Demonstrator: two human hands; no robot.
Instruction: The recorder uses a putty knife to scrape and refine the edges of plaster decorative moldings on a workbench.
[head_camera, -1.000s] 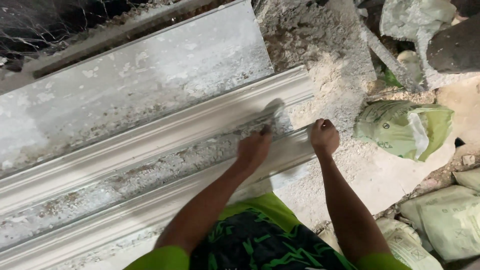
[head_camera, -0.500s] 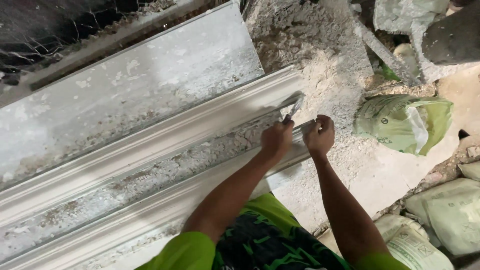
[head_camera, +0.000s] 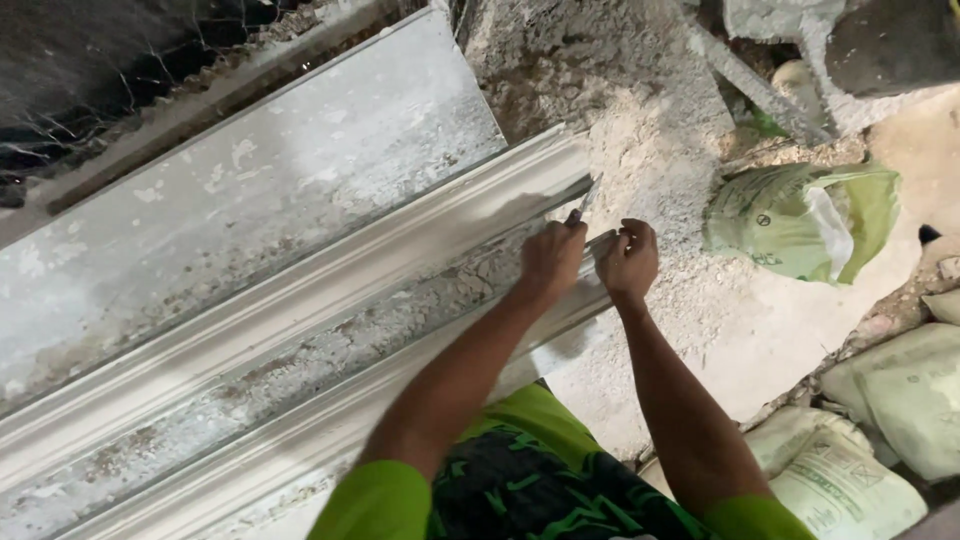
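Dusty floor (head_camera: 800, 330) under plaster moulding (head_camera: 300, 330)

— What colours are seen on the long moulding (head_camera: 300, 330)?

— Chalky white is shown along its ridges, with a grey-brown speckled channel between them. The slab (head_camera: 250, 200) at eleven o'clock is coated pale grey, mottled with white patches.

— And the sleeves (head_camera: 380, 500)?

— Bright lime green is worn, and the cloth (head_camera: 520, 490) at six o'clock is patterned black with green jagged streaks.

— The sack (head_camera: 800, 220) at two o'clock?

— Pale green, dusted white. The sacks (head_camera: 880, 420) at four o'clock are coloured off-white. The blade (head_camera: 585, 198) is seen as dull grey.
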